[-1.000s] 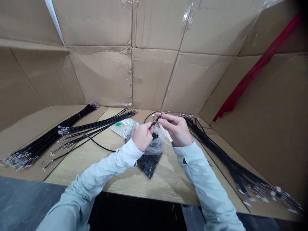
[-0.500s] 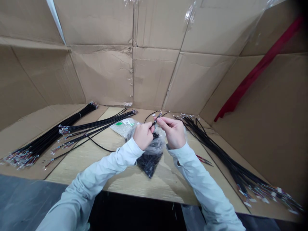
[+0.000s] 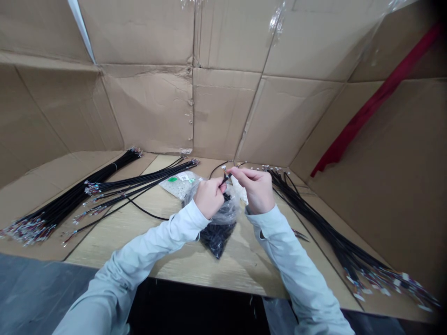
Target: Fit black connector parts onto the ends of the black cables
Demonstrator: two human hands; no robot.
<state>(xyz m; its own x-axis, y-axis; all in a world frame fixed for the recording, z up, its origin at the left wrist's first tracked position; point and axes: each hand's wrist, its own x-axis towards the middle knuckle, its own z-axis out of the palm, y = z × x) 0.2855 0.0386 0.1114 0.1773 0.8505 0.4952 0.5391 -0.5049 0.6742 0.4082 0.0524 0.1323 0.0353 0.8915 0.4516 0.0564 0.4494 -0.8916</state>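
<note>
Near the middle of the table, my left hand (image 3: 210, 196) is closed around a black cable (image 3: 226, 178) close to its end. A small white connector (image 3: 224, 167) sticks up there on short wires. My right hand (image 3: 254, 187) pinches at the cable's tip, its fingertips beside those of my left hand. Whatever small part may lie between the right fingertips is too small to make out. Below both hands lies an open clear plastic bag (image 3: 217, 237) of small black pieces.
Black cable bundles (image 3: 84, 193) lie at the left, and another bundle (image 3: 321, 228) runs along the right. Behind the left hand is a bag with green labels (image 3: 179, 185). Red-handled pliers (image 3: 301, 235) lie by the right sleeve. Cardboard walls (image 3: 223, 111) surround the table.
My right hand has shifted slightly to the right and turned a little. The white connector now stands more upright above the left fingertips. A white bag behind the right hand shows more.
</note>
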